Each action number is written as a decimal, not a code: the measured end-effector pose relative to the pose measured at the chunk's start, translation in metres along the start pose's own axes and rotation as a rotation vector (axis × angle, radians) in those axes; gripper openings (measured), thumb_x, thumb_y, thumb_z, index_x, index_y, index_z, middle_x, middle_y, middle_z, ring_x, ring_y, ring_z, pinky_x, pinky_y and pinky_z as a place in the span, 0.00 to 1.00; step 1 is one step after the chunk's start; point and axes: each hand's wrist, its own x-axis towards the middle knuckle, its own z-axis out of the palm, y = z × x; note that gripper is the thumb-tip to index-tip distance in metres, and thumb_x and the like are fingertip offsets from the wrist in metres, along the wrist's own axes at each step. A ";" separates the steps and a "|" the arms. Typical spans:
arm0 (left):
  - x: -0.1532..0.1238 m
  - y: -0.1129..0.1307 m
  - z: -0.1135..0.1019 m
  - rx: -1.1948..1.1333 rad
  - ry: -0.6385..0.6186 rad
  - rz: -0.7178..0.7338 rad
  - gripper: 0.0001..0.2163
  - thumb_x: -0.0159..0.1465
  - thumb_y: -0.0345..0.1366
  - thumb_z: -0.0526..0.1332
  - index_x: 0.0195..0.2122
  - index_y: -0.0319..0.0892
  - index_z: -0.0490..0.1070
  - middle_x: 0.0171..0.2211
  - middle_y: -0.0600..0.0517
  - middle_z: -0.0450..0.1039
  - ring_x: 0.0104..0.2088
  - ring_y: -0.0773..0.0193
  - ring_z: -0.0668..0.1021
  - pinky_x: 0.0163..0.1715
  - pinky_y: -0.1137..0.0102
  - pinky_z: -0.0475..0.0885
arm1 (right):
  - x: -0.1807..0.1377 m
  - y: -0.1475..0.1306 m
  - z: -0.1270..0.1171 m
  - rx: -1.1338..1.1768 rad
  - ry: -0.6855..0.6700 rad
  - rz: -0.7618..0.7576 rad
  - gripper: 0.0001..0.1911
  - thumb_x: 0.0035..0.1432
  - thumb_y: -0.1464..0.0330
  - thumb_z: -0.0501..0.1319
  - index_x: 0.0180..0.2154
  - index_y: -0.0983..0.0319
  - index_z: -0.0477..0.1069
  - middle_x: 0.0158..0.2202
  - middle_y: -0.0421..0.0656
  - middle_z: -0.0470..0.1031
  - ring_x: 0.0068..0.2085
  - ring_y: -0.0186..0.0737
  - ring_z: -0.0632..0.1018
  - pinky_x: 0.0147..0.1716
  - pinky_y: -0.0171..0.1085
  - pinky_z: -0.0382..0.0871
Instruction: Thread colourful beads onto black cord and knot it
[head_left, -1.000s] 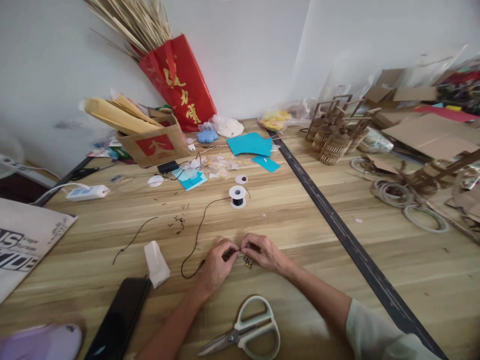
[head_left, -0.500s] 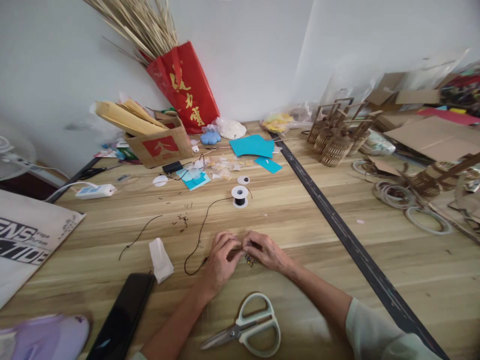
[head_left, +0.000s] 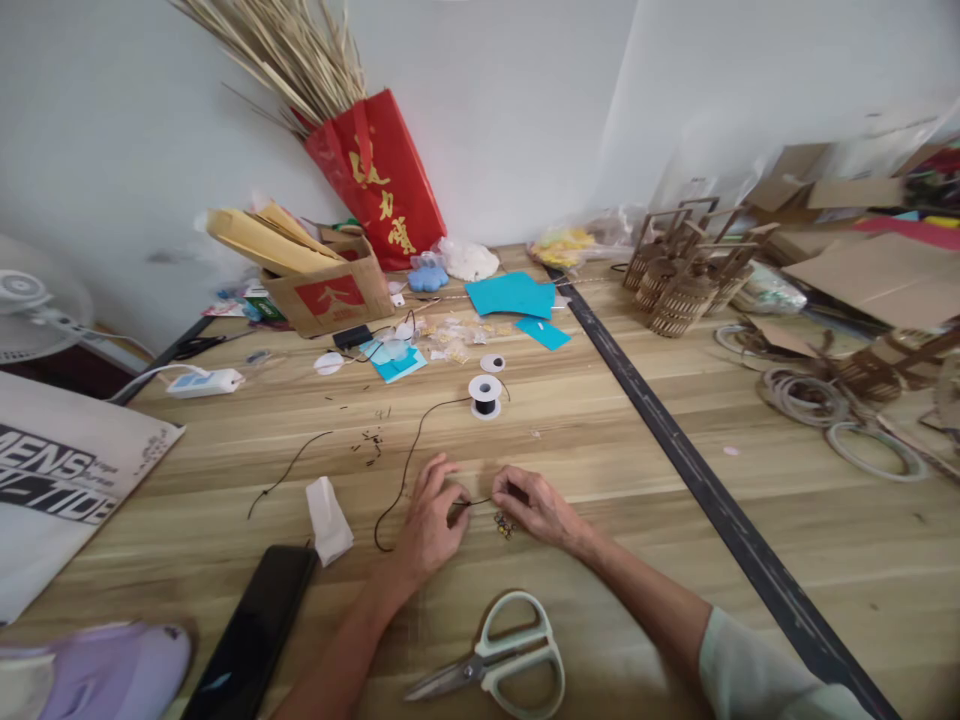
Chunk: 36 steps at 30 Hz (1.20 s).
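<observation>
A thin black cord (head_left: 480,501) runs between my two hands, a short stretch of it showing. My left hand (head_left: 433,515) pinches it between thumb and finger, the other fingers raised. On the other side, my right hand (head_left: 536,503) grips the cord's end at its fingertips. Beside the right fingers lies a small cluster of dark and yellow beads (head_left: 505,525). From the left hand the cord loops back over the table to a white spool (head_left: 485,397) wound with black cord. Scissors with pale handles (head_left: 520,655) lie in front of me.
To the left lie a black phone (head_left: 251,630), a folded white paper (head_left: 328,520) and a loose piece of cord (head_left: 289,475). At the back stand a cardboard box (head_left: 322,300) and a red bag (head_left: 382,180). Small bamboo baskets (head_left: 679,300) stand back right.
My hands have moved apart, the left one leftward, so more cord shows between them. The view has shifted slightly.
</observation>
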 end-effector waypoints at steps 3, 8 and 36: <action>-0.001 -0.010 -0.012 0.040 -0.086 -0.006 0.07 0.55 0.22 0.58 0.29 0.41 0.71 0.52 0.44 0.65 0.61 0.46 0.59 0.57 0.48 0.61 | 0.000 0.000 0.000 -0.004 0.003 -0.005 0.10 0.62 0.67 0.55 0.29 0.64 0.64 0.25 0.38 0.64 0.27 0.32 0.65 0.27 0.31 0.59; -0.003 -0.026 -0.030 0.054 -0.171 -0.034 0.11 0.53 0.23 0.60 0.36 0.43 0.72 0.56 0.45 0.64 0.62 0.45 0.59 0.58 0.46 0.61 | 0.000 0.004 0.000 -0.003 0.001 -0.003 0.09 0.62 0.67 0.55 0.30 0.64 0.65 0.24 0.38 0.64 0.26 0.31 0.65 0.26 0.30 0.58; 0.004 0.018 0.021 -0.454 -0.047 -0.225 0.07 0.61 0.29 0.57 0.40 0.42 0.69 0.35 0.50 0.76 0.34 0.64 0.78 0.36 0.71 0.74 | 0.000 0.004 0.001 0.015 0.017 0.021 0.09 0.61 0.66 0.57 0.30 0.64 0.66 0.25 0.38 0.67 0.27 0.33 0.68 0.28 0.31 0.63</action>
